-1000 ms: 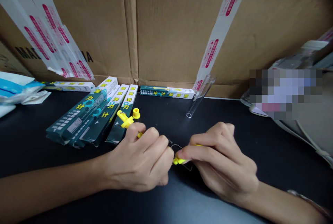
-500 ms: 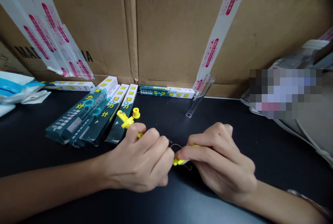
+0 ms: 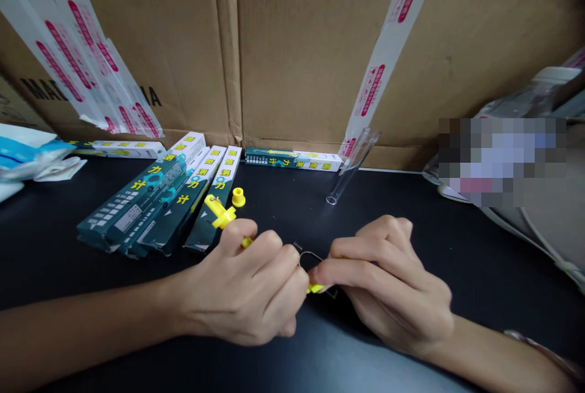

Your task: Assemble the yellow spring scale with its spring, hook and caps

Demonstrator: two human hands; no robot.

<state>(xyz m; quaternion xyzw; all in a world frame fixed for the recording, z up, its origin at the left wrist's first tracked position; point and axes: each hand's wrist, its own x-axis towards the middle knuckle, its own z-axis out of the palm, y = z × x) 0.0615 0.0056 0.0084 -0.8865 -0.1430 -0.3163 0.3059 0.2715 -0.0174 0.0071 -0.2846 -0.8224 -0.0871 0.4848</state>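
My left hand (image 3: pixel 256 283) is closed around a yellow plastic spring-scale part (image 3: pixel 223 215), whose flanged end sticks out above the thumb side. My right hand (image 3: pixel 393 289) pinches a small yellow piece (image 3: pixel 315 289) close against the left fingers. A bent metal wire hook (image 3: pixel 312 254) curves out beside the right fingertips, and a bit of coiled spring (image 3: pixel 297 245) shows between the hands. Whether the yellow parts join inside my left fist is hidden. A small yellow cap (image 3: pixel 238 197) stands on the table just beyond my left hand.
A clear plastic tube (image 3: pixel 350 167) leans against the large cardboard box (image 3: pixel 292 58) behind. Several spring-scale boxes (image 3: pixel 146 192) lie at left, another box (image 3: pixel 292 159) along the back. A blue and white packet (image 3: pixel 27 152) is far left, a pale bag (image 3: pixel 548 216) at right.
The left hand has shifted slightly right and down, toward the right fingers, so less of the small yellow piece shows. The view has moved slightly.
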